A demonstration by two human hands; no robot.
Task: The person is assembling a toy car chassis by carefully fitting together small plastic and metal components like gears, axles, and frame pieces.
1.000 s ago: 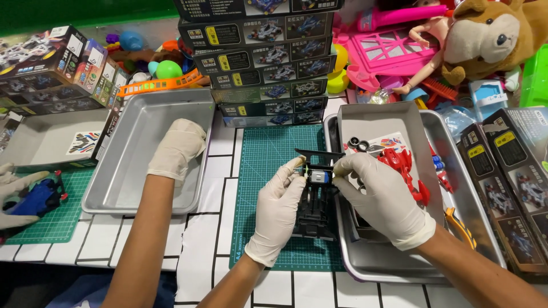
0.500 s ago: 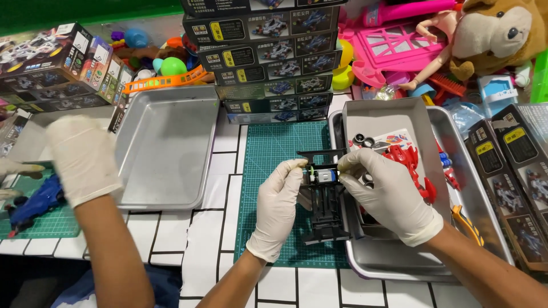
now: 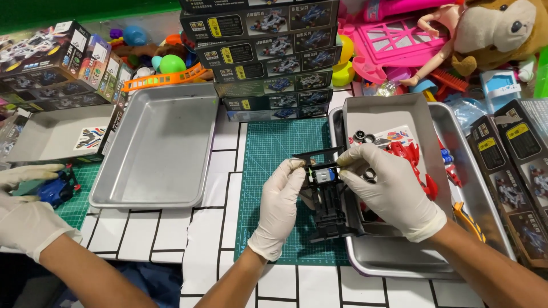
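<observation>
Both grips pinching black toy car chassis over green cutting mat, left hand steadying, right hand seating small motor.

White tiled tabletop, green wall strip, bright light

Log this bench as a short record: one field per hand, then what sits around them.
left hand: gloved, fingertips on black toy car chassis
right hand: gloved, pinching small silver motor at the chassis top
under chassis: green cutting mat
right tray: metal, holds red car body and loose wheels
left tray: metal, nothing visible inside
behind: stacked model car boxes
far left: another person's gloved hands by a blue toy car
</observation>
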